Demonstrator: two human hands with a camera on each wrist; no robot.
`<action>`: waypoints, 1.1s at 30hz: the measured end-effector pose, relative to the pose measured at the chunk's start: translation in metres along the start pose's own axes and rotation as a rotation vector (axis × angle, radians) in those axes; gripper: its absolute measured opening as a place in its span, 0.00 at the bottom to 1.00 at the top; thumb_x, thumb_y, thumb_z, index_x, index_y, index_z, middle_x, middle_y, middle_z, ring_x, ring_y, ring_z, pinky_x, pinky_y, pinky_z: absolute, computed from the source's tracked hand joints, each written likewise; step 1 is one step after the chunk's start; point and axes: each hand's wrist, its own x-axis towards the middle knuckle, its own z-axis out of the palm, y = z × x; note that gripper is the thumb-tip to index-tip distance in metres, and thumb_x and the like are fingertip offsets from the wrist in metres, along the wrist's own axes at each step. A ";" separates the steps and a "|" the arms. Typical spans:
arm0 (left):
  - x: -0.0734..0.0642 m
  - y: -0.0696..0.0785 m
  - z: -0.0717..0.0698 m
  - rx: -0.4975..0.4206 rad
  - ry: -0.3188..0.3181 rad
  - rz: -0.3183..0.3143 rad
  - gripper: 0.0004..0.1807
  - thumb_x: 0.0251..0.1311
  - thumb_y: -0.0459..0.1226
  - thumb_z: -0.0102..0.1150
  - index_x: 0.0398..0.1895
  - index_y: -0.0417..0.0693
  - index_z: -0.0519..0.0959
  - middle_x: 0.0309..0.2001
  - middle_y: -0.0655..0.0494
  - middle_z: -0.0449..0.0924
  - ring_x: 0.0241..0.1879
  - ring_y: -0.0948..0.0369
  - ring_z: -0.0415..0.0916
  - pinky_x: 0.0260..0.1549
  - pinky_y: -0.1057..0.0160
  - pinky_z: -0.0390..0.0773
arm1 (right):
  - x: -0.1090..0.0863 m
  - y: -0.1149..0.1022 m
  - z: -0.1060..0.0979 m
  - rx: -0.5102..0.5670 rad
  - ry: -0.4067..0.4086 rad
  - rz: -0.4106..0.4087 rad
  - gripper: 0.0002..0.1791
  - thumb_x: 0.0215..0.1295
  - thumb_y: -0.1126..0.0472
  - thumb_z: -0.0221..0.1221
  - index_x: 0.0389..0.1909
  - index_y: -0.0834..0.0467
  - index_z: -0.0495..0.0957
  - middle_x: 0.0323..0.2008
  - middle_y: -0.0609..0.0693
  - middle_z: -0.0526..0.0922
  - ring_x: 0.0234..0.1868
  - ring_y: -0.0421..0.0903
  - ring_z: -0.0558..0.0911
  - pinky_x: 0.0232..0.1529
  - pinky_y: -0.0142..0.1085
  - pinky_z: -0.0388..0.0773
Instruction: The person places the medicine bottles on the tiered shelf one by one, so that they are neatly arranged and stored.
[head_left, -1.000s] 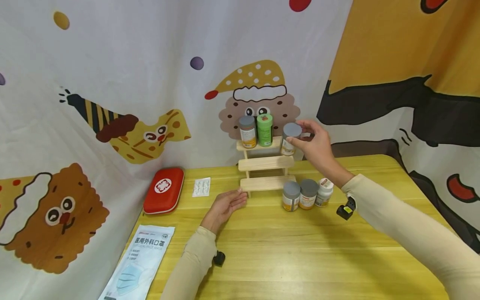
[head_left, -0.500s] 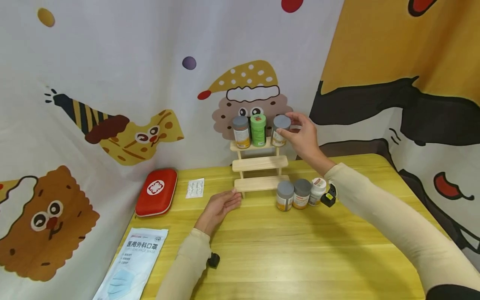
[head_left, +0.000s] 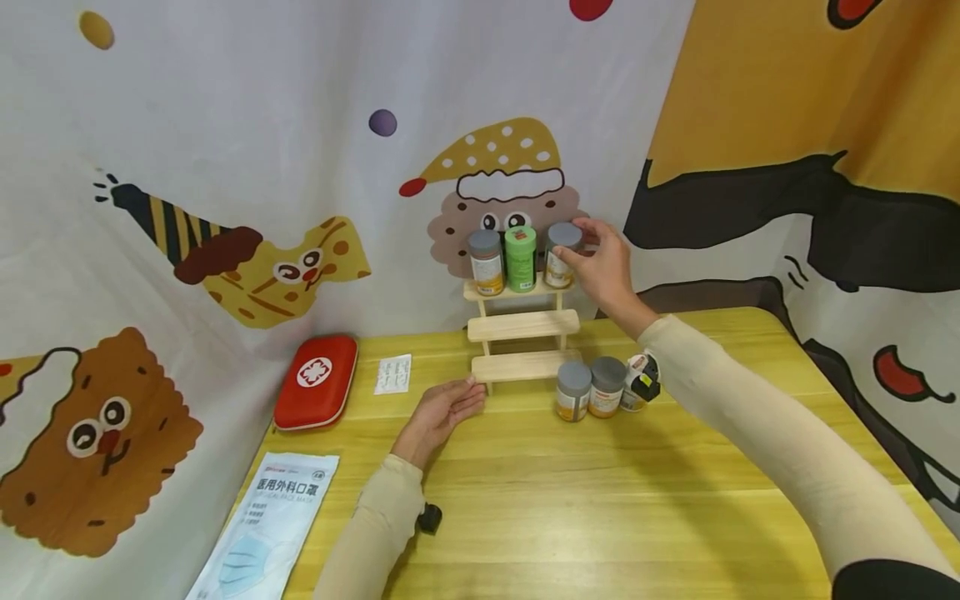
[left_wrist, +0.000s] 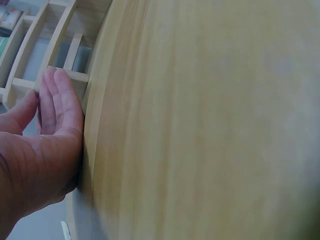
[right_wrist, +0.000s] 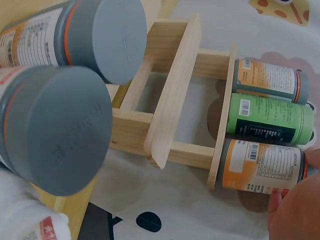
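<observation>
My right hand (head_left: pixel 609 265) holds a grey-lidded supplement bottle (head_left: pixel 557 272), thumb and fingers around its lid end. That bottle stands upright at the right end of the top step of a small three-step wooden rack (head_left: pixel 523 325). Beside it on the same step are a green bottle (head_left: pixel 521 260) and another grey-lidded bottle (head_left: pixel 487 273). In the right wrist view, the held bottle's base (right_wrist: pixel 231 165) meets the step. My left hand (head_left: pixel 442 415) has its fingers extended, fingertips at the left end of the rack's lowest step; the left wrist view shows thumb and fingers (left_wrist: pixel 62 100) there.
Two grey-lidded jars (head_left: pixel 573 390) and a white bottle (head_left: pixel 633 398) stand at the rack's front right, below my right forearm. Leftward lie a red first-aid case (head_left: pixel 317 382), a white printed card (head_left: pixel 393 374) and a face mask packet (head_left: pixel 270 521). A cartoon curtain (head_left: pixel 360 50) hangs behind.
My right hand has carried the grey-lidded bottle left onto the top step, from in front of the step's right end. My left hand has stayed at the lowest step.
</observation>
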 end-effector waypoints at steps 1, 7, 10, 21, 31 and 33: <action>0.000 0.000 0.000 -0.002 -0.001 -0.001 0.24 0.81 0.37 0.53 0.70 0.27 0.71 0.47 0.50 0.91 0.49 0.59 0.89 0.57 0.60 0.89 | 0.001 0.000 0.000 -0.002 -0.002 0.004 0.31 0.66 0.60 0.73 0.68 0.62 0.76 0.63 0.62 0.80 0.62 0.55 0.79 0.63 0.47 0.85; -0.001 0.002 0.001 -0.007 0.000 0.000 0.23 0.81 0.36 0.52 0.70 0.27 0.71 0.44 0.53 0.92 0.47 0.60 0.90 0.56 0.61 0.90 | 0.006 -0.002 0.005 -0.017 -0.019 0.017 0.31 0.67 0.58 0.73 0.67 0.62 0.76 0.61 0.63 0.82 0.60 0.55 0.81 0.62 0.47 0.85; -0.002 0.002 0.001 -0.010 0.006 0.001 0.23 0.81 0.36 0.53 0.69 0.27 0.71 0.43 0.54 0.92 0.47 0.60 0.90 0.56 0.60 0.90 | 0.008 -0.002 0.007 -0.030 -0.017 0.022 0.31 0.67 0.56 0.73 0.67 0.62 0.76 0.61 0.63 0.82 0.61 0.56 0.81 0.62 0.47 0.84; -0.001 0.003 0.000 -0.021 0.022 0.008 0.22 0.80 0.35 0.55 0.67 0.26 0.73 0.46 0.48 0.91 0.47 0.58 0.90 0.54 0.60 0.91 | 0.010 -0.004 0.014 -0.080 0.005 0.019 0.31 0.68 0.55 0.73 0.67 0.62 0.76 0.61 0.62 0.83 0.61 0.56 0.82 0.61 0.49 0.84; 0.001 -0.001 0.001 -0.007 0.015 0.009 0.24 0.80 0.37 0.55 0.69 0.27 0.72 0.49 0.46 0.91 0.49 0.58 0.89 0.55 0.61 0.90 | 0.008 0.002 0.011 -0.126 0.001 -0.040 0.31 0.68 0.57 0.72 0.68 0.63 0.75 0.59 0.63 0.81 0.59 0.58 0.82 0.59 0.49 0.84; 0.001 -0.001 0.000 0.000 0.012 0.011 0.24 0.80 0.37 0.56 0.69 0.27 0.72 0.50 0.45 0.90 0.49 0.57 0.89 0.56 0.60 0.90 | 0.008 0.003 0.011 -0.128 -0.003 -0.047 0.31 0.68 0.58 0.73 0.68 0.64 0.74 0.59 0.63 0.80 0.59 0.58 0.82 0.58 0.49 0.85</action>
